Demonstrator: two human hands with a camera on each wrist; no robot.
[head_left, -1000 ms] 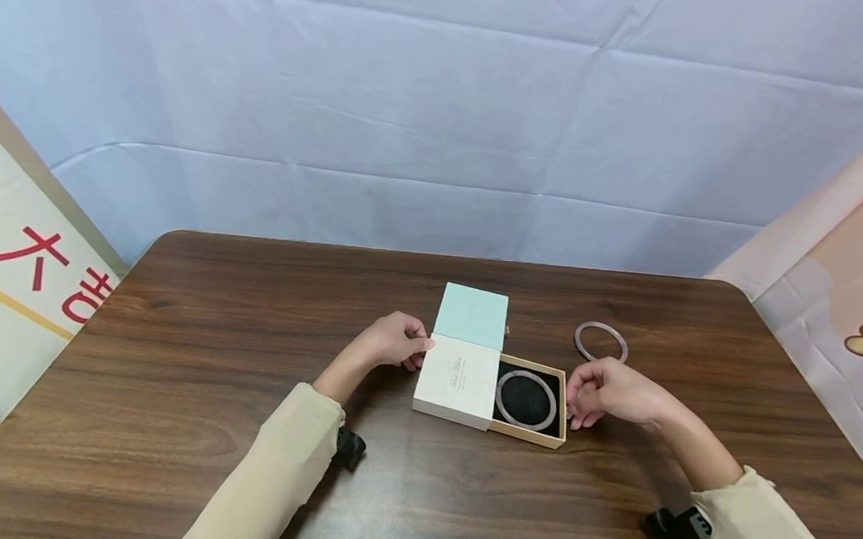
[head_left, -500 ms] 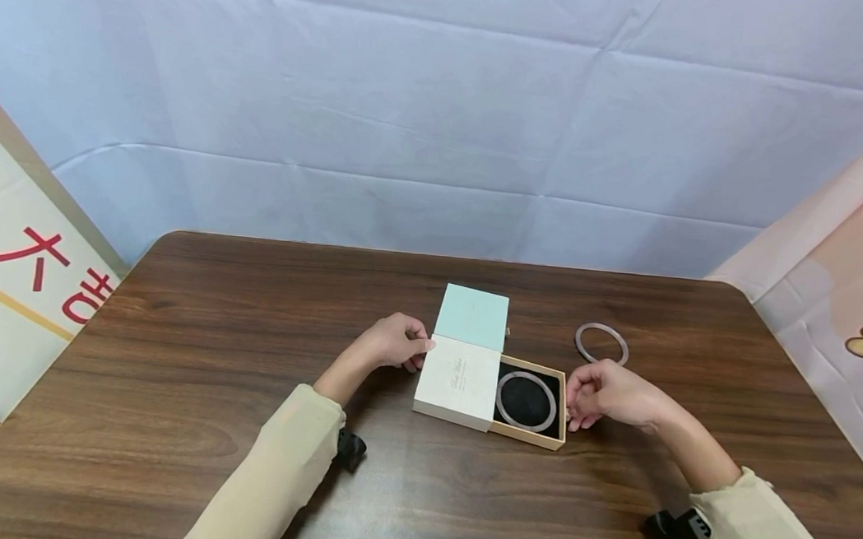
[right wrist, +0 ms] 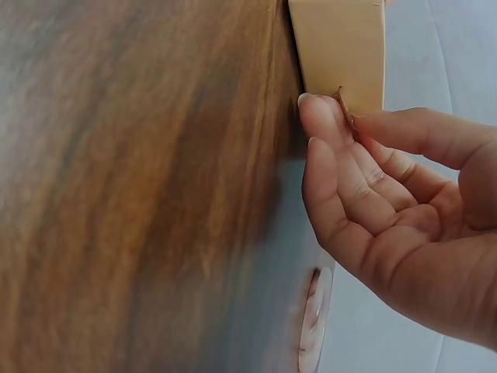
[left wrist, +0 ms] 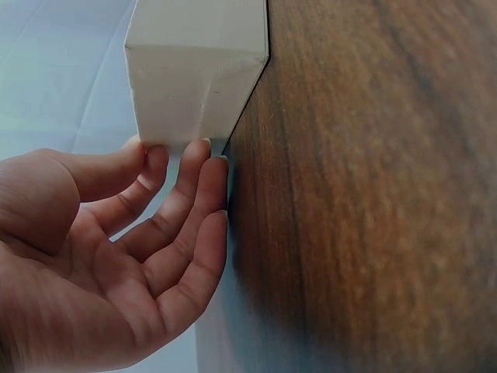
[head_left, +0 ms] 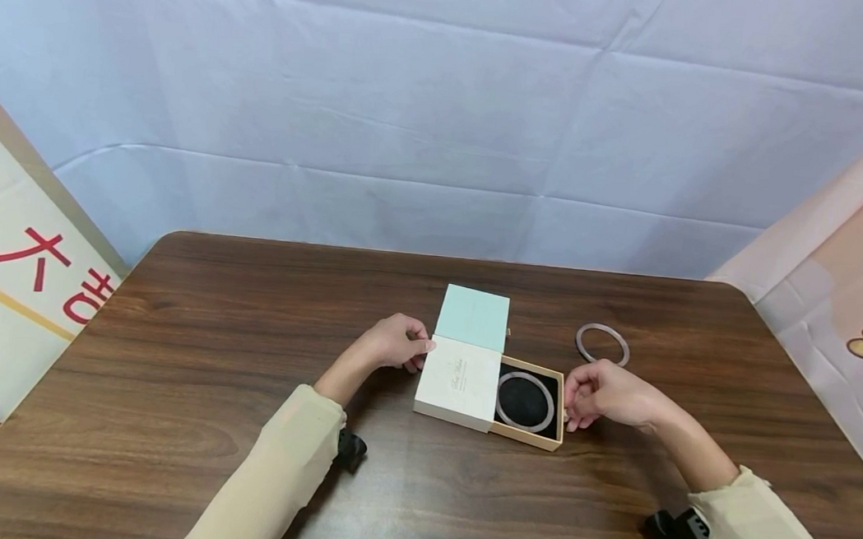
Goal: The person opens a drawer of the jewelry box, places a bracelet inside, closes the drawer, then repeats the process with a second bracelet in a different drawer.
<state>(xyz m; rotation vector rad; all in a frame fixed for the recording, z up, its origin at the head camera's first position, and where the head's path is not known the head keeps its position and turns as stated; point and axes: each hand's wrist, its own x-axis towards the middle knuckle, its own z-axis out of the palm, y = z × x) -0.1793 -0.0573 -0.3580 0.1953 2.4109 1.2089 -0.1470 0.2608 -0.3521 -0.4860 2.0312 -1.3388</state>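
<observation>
A white sleeve box with gold lettering lies on the table, its pale mint flap folded out behind it. From its right side a tan drawer sticks out, with a greyish bangle lying on the black insert. My left hand touches the sleeve's left end with fingertips, the fingers loosely bent. At the drawer's right end, my right hand pinches a small pull tab between thumb and fingers. Behind that hand lies a second bangle, partly hidden by it.
A brown wood-grain table carries everything. Beyond its far edge hangs a pale cloth backdrop. Printed banners stand at left and right.
The drawer has slid very slightly left into the sleeve, and my right hand has moved with it. My left hand stays at the sleeve's left end.
</observation>
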